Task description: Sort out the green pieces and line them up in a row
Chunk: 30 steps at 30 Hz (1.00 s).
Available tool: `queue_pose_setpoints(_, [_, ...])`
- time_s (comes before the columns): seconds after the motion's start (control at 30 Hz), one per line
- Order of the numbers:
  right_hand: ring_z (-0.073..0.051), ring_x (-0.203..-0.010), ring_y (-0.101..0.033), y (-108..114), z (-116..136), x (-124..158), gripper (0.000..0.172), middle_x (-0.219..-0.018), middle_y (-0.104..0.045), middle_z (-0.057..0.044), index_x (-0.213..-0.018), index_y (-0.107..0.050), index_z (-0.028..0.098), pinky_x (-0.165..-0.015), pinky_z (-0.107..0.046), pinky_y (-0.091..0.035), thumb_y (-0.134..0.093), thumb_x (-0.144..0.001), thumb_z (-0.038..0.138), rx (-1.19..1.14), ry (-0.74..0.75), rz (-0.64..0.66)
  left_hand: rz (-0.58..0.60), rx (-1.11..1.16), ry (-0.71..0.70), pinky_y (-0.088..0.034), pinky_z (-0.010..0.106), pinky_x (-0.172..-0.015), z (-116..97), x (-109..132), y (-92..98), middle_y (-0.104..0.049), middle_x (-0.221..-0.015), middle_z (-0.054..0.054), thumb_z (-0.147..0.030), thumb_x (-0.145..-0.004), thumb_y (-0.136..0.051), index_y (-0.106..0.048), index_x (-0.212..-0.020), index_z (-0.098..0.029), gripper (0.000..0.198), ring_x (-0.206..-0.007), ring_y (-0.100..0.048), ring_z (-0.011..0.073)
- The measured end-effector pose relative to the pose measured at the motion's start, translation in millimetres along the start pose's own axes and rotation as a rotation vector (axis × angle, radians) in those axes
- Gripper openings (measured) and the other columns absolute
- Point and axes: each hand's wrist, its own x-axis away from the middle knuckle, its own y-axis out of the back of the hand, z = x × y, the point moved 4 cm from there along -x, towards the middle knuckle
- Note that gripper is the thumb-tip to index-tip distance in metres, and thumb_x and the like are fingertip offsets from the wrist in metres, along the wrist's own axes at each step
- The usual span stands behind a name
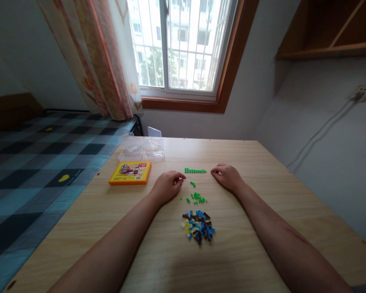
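Note:
A row of small green building bricks runs left to right across the middle of the table. My left hand rests at the row's left, fingers curled and fingertips close together just short of it. On the other side, my right hand lies with bent fingers, its fingertips a little right of the row's end. Whether either hand pinches a tiny brick is too small to see. Between the hands and nearer me are a few green bricks and a loose green pile. Closer still sits a mixed heap of blue, brown and yellow bricks.
An orange-yellow box lies left of my left hand. Behind it stand clear plastic trays at the table's far left. The wooden table borders a checked bed on the left; a window is ahead.

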Motion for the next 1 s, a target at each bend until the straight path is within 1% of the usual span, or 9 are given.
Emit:
queue_pose_setpoints(0.1, [-0.018,-0.086,-0.066,-5.7,-4.6,-4.2,0.017,-0.093,-0.073,-0.004,-0.090,-0.077,0.022,-0.077,-0.026,-0.046,-0.061,-0.092,0.023,0.018,-0.028,0.000,0.008,-0.011,-0.014,-0.047,0.027,-0.070,0.4,-0.1,-0.9,-0.073,-0.087,0.004,-0.017,-0.087,-0.059,-0.076,-0.092,-0.020,0.018,-0.074,-0.062,0.0155])
queue_pose_setpoints(0.23, [-0.018,-0.088,-0.066,-10.9,0.2,-6.6,0.019,-0.098,-0.073,-0.004,-0.094,-0.077,0.025,-0.076,-0.025,-0.047,-0.059,-0.095,0.028,0.029,-0.011,-0.012,0.006,-0.016,-0.024,-0.048,0.027,-0.072,0.2,-0.2,-1.1,-0.073,-0.089,0.003,-0.018,-0.088,-0.059,-0.076,-0.093,-0.021,0.018,-0.075,-0.063,0.0154])
queue_pose_setpoints(0.37, [-0.018,-0.089,-0.066,-9.4,2.4,-4.8,0.018,-0.098,-0.073,-0.004,-0.095,-0.077,0.024,-0.078,-0.026,-0.047,-0.059,-0.094,0.027,0.006,-0.010,-0.036,0.015,-0.023,-0.014,-0.048,0.028,-0.070,0.7,-0.4,-1.5,-0.073,-0.088,0.004,-0.018,-0.088,-0.059,-0.076,-0.093,-0.021,0.018,-0.075,-0.063,0.0160])
queue_pose_setpoints(0.57, [-0.017,-0.083,-0.066,-8.3,3.8,-3.9,0.019,-0.092,-0.073,-0.004,-0.090,-0.078,0.023,-0.075,-0.027,-0.046,-0.060,-0.092,0.027,0.004,-0.026,-0.030,0.015,-0.017,-0.013,-0.047,0.027,-0.070,2.0,-0.4,-2.3,-0.073,-0.089,0.004,-0.018,-0.087,-0.060,-0.076,-0.092,-0.020,0.017,-0.076,-0.063,0.0158])
queue_pose_setpoints(0.77, [-0.018,-0.080,-0.066,-9.4,7.3,-4.4,0.019,-0.091,-0.074,-0.003,-0.090,-0.078,0.022,-0.072,-0.027,-0.046,-0.060,-0.092,0.027,0.017,-0.032,-0.039,0.016,-0.025,-0.016,-0.046,0.027,-0.069,2.9,-0.5,-3.0,-0.073,-0.089,0.004,-0.019,-0.088,-0.059,-0.076,-0.092,-0.020,0.017,-0.076,-0.063,0.0160])
queue_pose_setpoints(1.0, [-0.018,-0.085,-0.067,-9.1,7.3,-3.6,0.018,-0.093,-0.075,-0.004,-0.092,-0.079,0.023,-0.075,-0.027,-0.047,-0.061,-0.092,0.026,0.006,-0.037,-0.032,0.017,-0.024,-0.017,-0.046,0.027,-0.068,2.5,-0.6,-3.0,-0.073,-0.087,0.004,-0.019,-0.088,-0.060,-0.076,-0.092,-0.021,0.017,-0.075,-0.062,0.0156])
